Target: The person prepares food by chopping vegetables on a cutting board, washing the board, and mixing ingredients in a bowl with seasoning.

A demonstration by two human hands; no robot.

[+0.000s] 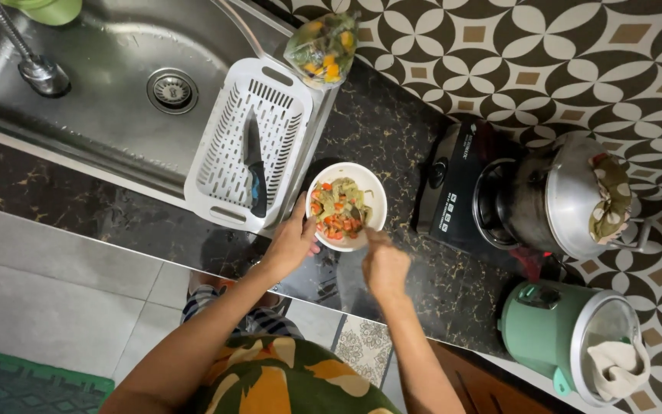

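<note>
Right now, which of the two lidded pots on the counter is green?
The rice cooker nearest the counter's front edge, with a cloth on its lid. The other pot is bare steel, on the stove.

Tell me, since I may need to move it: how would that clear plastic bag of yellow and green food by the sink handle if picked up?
The bag looks soft and bulging, so it would likely sag and shift. It sits at the sink's edge, so a push might tip it in.
</note>
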